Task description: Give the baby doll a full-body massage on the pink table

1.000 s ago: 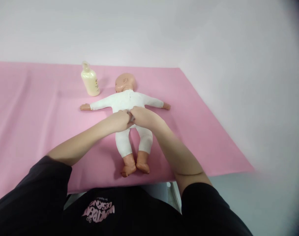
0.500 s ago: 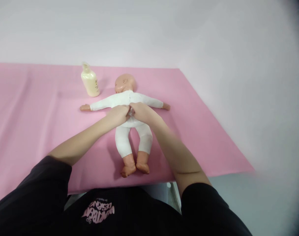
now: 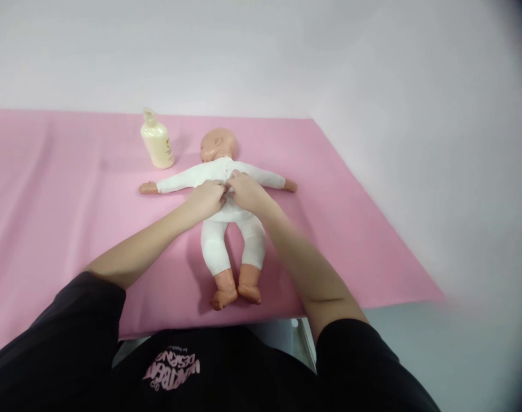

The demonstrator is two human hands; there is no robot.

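Note:
A baby doll (image 3: pixel 227 216) with a white cloth body lies stretched out, its head turned to the left and its arms spread wide. Its bare feet point towards me. My left hand (image 3: pixel 206 198) rests on the middle of the torso, fingers curled in and closed on the white cloth. Right beside it, my right hand (image 3: pixel 246 191) is closed in the same way, thumb and fingers pinching at the doll's midline. The two hands nearly touch, and the fingertips are partly hidden.
A pale yellow pump bottle (image 3: pixel 158 143) stands to the left of the doll's head. Pink sheeting (image 3: pixel 351 246) covers the table, whose right edge slants towards me. Behind it rises a white wall (image 3: pixel 252 57).
My right hand has shifted slightly up along the doll's torso towards the head. My left hand has risen only a little. Doll and bottle stay in place.

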